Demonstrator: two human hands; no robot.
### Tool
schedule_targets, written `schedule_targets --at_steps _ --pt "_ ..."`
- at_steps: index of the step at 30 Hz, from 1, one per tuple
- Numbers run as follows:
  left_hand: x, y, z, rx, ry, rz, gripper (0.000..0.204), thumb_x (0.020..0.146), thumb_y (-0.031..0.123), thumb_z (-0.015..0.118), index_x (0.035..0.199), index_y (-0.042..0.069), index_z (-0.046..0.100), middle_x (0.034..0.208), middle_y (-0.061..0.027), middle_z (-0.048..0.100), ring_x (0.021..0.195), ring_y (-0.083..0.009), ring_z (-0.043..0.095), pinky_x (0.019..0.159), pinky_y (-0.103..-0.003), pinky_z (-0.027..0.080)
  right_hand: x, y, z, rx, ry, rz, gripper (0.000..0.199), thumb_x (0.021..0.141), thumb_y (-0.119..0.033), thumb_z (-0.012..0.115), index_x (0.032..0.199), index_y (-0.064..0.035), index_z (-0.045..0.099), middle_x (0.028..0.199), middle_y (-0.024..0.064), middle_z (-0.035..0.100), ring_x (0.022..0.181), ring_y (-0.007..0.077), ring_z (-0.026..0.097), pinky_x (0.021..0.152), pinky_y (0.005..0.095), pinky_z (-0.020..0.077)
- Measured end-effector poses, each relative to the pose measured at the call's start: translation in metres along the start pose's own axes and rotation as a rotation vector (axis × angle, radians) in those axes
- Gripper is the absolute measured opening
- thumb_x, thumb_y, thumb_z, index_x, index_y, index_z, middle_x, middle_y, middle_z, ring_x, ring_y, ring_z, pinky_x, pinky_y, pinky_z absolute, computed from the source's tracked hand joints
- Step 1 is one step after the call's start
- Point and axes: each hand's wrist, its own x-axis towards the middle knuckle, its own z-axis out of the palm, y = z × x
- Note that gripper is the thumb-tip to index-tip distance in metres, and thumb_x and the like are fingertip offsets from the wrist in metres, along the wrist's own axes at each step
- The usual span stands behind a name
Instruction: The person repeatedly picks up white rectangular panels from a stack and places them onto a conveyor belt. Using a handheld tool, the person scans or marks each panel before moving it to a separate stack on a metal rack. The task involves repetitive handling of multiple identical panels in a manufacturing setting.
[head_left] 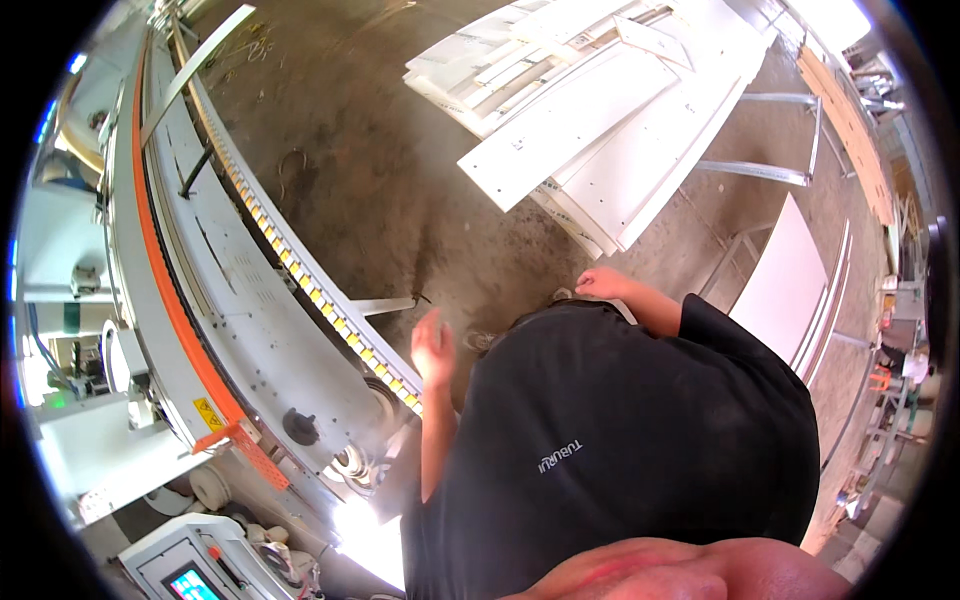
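Observation:
My left hand [432, 346] hangs in the air beside the long roller rail of a machine, apart from it. Its fingers are stretched and slightly blurred, and it holds nothing. In front of my body, toward the right, my right hand [600, 284] has its fingers curled in, with nothing visible in them. Ahead of that hand lies a stack of white panels [560, 130], several with small drilled holes. The panels are apart from both hands. On my left runs the long grey machine [215, 290] with an orange strip [160, 240] along it.
A rail of yellow and white rollers [300, 278] edges the machine, and a support arm [385, 305] juts from it. A narrow white strip [215, 60] crosses its far end. More panels [785, 275] lean at the right near a metal frame [760, 172]. A control screen [192, 584] glows at lower left.

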Motion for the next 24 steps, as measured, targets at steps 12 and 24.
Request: schedule_targets --at_steps 12,24 --pt "0.036 -0.013 0.159 -0.025 -0.645 -0.093 0.037 0.099 0.033 0.061 0.127 0.010 0.066 0.114 -0.0115 0.075 0.102 -0.0256 0.072 0.089 -0.036 0.055 -0.038 0.221 0.041 0.677 0.209 0.240 0.031 0.091 -0.033 0.070 0.102 -0.0046 0.076 0.088 0.0073 0.074 0.072 0.0160 0.065 0.069 0.0341 0.0533" --pt "0.254 0.022 0.265 -0.490 -0.717 -0.770 0.025 0.099 0.031 0.059 0.114 0.011 0.065 0.103 -0.0053 0.069 0.088 -0.0167 0.065 0.076 -0.031 0.051 -0.079 0.245 0.158 0.870 0.479 0.408 0.033 0.095 -0.035 0.066 0.109 -0.0068 0.076 0.097 0.0106 0.076 0.092 0.0216 0.071 0.081 0.0354 0.0544"
